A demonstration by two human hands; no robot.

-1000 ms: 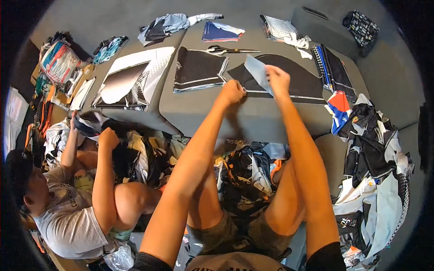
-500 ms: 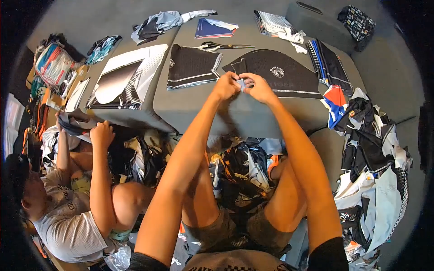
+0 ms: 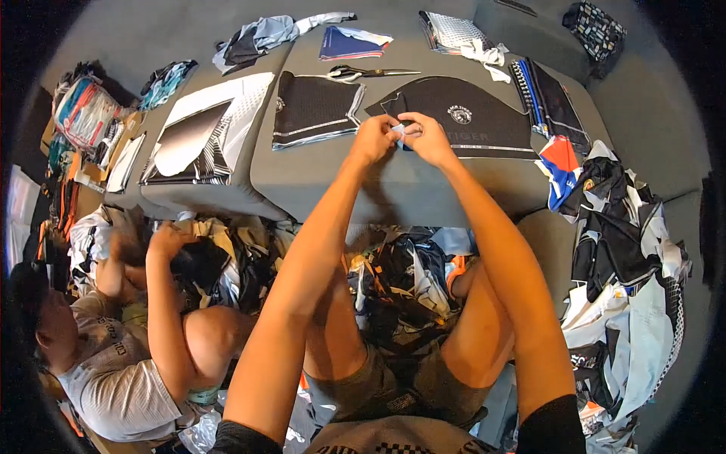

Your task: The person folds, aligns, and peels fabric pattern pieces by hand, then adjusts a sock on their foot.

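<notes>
My left hand [image 3: 373, 139] and my right hand [image 3: 428, 140] meet just in front of the cushioned surface's near edge. Both have fingers pinched on a small pale bluish-white scrap [image 3: 398, 131], mostly covered by my fingertips; its kind is too small to make out. Just beyond my right hand lies a curved black fabric panel [image 3: 491, 121] with a round tiger logo. To the left of my hands is a stack of black fabric pieces [image 3: 314, 113] with white-striped edges. Behind that stack rests a pair of scissors [image 3: 363, 73].
White and black patterned panels [image 3: 246, 106] lie at left, and folded dark pieces [image 3: 548, 106] at right. A heap of fabric scraps [image 3: 620, 227] hangs down on the right, with more scraps [image 3: 408, 280] between my legs. A co-worker [image 3: 125, 363] sits at left.
My hands stay together, with the pale scrap shifted slightly between the fingers. At left, the co-worker's hands have dropped lower and one is blurred. The whole view has shifted a little.
</notes>
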